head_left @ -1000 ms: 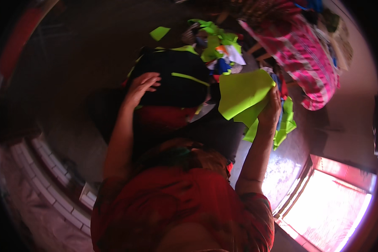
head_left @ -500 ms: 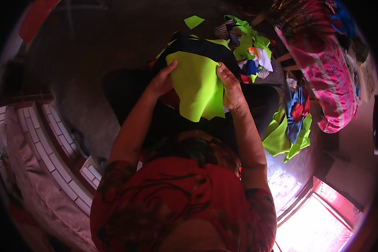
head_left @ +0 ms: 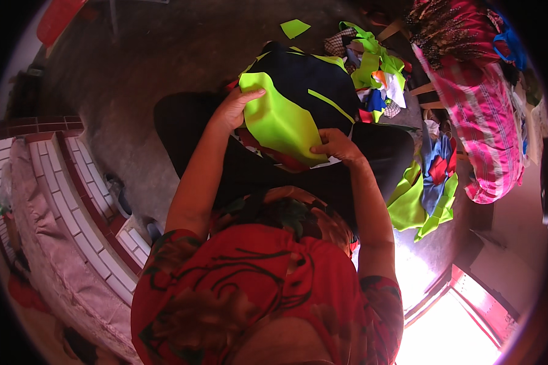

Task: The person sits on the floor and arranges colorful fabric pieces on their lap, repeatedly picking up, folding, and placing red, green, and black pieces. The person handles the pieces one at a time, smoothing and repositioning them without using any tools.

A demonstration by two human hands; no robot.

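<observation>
On the lap, seen from the head camera, a neon yellow-green fabric piece (head_left: 280,118) lay over a dark navy garment (head_left: 310,79); the left hand (head_left: 234,109) gripped its upper left edge and the right hand (head_left: 335,146) pinched its lower right corner. Pulling those opposite edges evenly taut would probably have kept the piece flat and square on the garment, clear of the scrap pile (head_left: 374,67) beyond.

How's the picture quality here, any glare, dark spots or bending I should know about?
Head view: daylight blows out the floor patch at lower right; the rim is black and the tiled step bends with fisheye; the lime fabric piece and both hands are well lit and sharp.
</observation>
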